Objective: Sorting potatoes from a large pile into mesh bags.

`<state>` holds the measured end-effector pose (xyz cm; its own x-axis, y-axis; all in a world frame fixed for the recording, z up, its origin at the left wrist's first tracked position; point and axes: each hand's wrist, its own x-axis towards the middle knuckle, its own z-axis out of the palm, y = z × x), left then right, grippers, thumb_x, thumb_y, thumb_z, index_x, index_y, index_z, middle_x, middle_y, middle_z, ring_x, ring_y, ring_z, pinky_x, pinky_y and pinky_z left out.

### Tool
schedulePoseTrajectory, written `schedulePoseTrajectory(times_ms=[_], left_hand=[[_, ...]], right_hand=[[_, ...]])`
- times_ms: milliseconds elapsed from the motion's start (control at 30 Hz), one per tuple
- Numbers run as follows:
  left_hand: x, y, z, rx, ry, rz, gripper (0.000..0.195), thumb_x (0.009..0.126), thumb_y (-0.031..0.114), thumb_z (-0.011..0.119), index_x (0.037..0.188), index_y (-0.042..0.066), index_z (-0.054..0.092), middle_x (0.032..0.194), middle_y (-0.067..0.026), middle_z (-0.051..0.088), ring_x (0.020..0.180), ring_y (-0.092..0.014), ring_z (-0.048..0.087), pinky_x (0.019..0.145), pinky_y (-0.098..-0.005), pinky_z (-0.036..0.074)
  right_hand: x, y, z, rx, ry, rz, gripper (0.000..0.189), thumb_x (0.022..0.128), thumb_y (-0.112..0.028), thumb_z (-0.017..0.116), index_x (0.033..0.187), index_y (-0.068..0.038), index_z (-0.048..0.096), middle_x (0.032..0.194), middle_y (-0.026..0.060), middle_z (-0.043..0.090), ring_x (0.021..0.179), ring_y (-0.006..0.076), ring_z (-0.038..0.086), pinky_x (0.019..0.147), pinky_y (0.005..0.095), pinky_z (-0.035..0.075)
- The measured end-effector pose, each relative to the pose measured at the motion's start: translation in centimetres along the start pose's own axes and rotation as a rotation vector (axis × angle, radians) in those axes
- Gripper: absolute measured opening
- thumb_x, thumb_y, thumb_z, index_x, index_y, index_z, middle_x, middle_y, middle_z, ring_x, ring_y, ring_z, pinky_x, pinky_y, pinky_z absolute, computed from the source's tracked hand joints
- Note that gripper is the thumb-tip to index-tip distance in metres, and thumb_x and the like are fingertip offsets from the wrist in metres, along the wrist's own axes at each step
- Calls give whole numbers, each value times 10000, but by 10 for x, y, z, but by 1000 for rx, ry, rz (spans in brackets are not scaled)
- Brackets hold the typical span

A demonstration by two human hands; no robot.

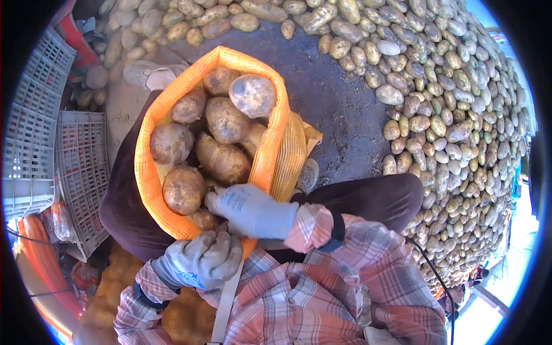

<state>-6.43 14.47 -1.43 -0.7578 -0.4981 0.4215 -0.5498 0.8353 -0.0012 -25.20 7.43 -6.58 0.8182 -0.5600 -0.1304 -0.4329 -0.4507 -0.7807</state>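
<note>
An orange mesh sack with a rolled rim stands between my knees, its mouth facing up. Large soil-marked potatoes lie inside it. My left hand, in a grey work glove, has its fingers curled at the near rim of the sack; the rim seems pinched under them. My right hand, gloved likewise, reaches across the near right rim, its fingertips down among the potatoes near the front. Whether those fingertips grip a potato or the mesh is hidden.
A big heap of potatoes curves round the far and right sides over a dark floor. Plastic crates stand at the left. Filled mesh sacks lie beside me at lower left. A black cable hangs at lower right.
</note>
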Motion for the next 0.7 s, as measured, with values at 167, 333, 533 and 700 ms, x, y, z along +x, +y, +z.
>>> schedulePoseTrajectory(times_ms=[167, 333, 533, 700], left_hand=[[2, -3, 2, -229, -102, -163, 331, 650, 139, 741, 968, 119, 650, 1002, -96, 659, 764, -242, 683, 593, -343, 506], [2, -15, -4, -309, -335, -126, 270, 724, 56, 705, 975, 64, 603, 930, -90, 629, 706, -254, 648, 526, -379, 505], [-5, -3, -14, -288, -504, -204, 245, 730, 136, 697, 949, 60, 619, 952, -96, 651, 735, -276, 639, 560, -412, 473], [36, -4, -15, -195, -527, -91, 263, 653, 178, 691, 879, 53, 640, 1040, -131, 627, 896, -315, 625, 627, -448, 483]], right_hand=[[5, -16, 13, -84, -5, 60, 163, 909, -216, 565, 1003, -89, 605, 925, 111, 684, 866, 301, 715, 718, 445, 559], [-12, 9, -11, 119, 144, -75, 223, 819, -176, 687, 1014, -74, 655, 927, 138, 698, 850, 327, 708, 703, 444, 557], [-122, 120, -183, -22, 788, 390, 232, 917, -190, 670, 1110, -64, 701, 992, 177, 718, 878, 340, 712, 803, 417, 577], [-315, 366, -210, -786, 401, 937, 345, 853, -235, 603, 1158, -85, 664, 972, 223, 713, 959, 395, 695, 861, 481, 537]])
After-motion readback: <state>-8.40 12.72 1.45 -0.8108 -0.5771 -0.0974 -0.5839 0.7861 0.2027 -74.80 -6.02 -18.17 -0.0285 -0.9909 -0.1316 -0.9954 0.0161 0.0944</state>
